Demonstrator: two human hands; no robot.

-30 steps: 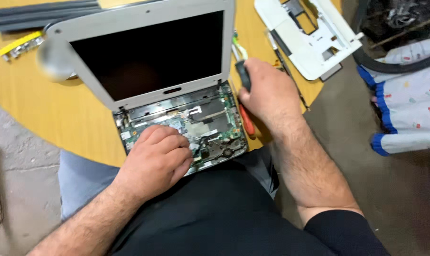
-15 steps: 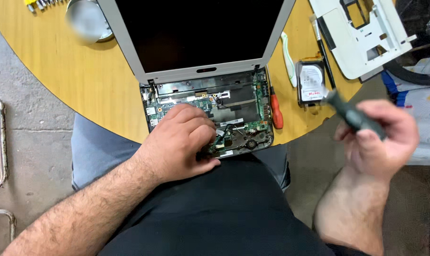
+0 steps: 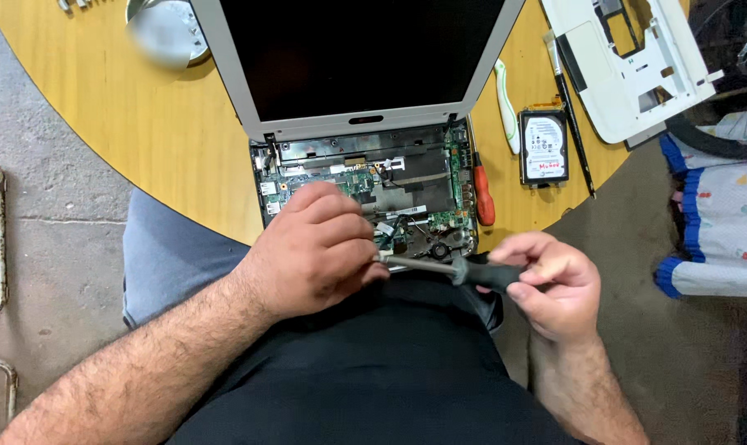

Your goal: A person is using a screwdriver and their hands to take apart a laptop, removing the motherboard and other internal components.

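One view only — a camera worn on the person's head, looking steeply down over chest and lap. It sits close: both forearms enter from the bottom edge, and the round wooden surface [image 3: 167, 140] fills the upper half, its far side cut off. Bare floor [image 3: 44, 206] shows at left — no second view shares the scene.

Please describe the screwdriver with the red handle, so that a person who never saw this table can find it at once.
Start at the round yellow wooden table and find the opened grey laptop with exposed green circuit board. Along the laptop's right edge lies the small red-handled screwdriver, left of the black rectangular hard drive. Its red handle sets it apart from the white plastic tool above it.
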